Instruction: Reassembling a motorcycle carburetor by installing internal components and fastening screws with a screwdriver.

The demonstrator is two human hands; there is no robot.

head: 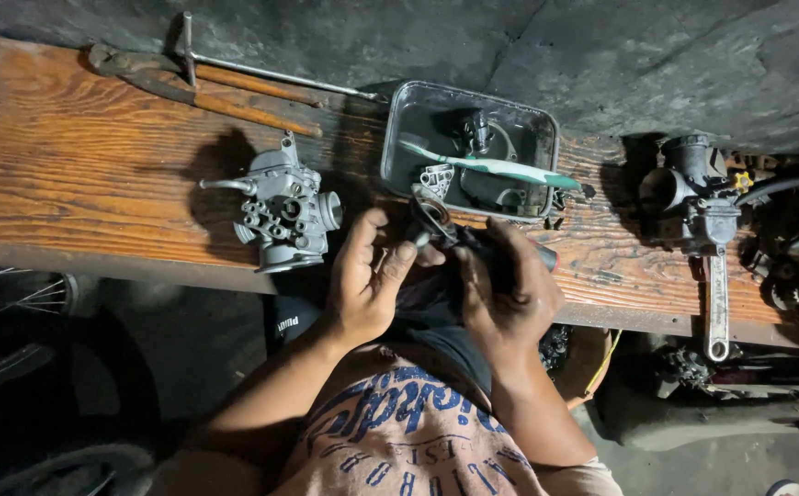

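A worn wooden plank serves as the surface (68, 156) in a dim workshop, backed by a rough grey wall, a bicycle wheel (13, 312) in shadow below its front edge. Over that edge, the left hand (362, 280) pinches a small round metal part (431, 219) at its fingertips, while the right hand (505, 285) is closed around a dark tool with a red-tipped handle (532, 257) laid against the part. Just behind sits a metal tray (546, 129) holding a toothbrush (491, 168). A grey carburetor (284, 209) lies to the left, a second carburetor (693, 188) and a wrench (717, 303) well to the right; bare wood lies far left.
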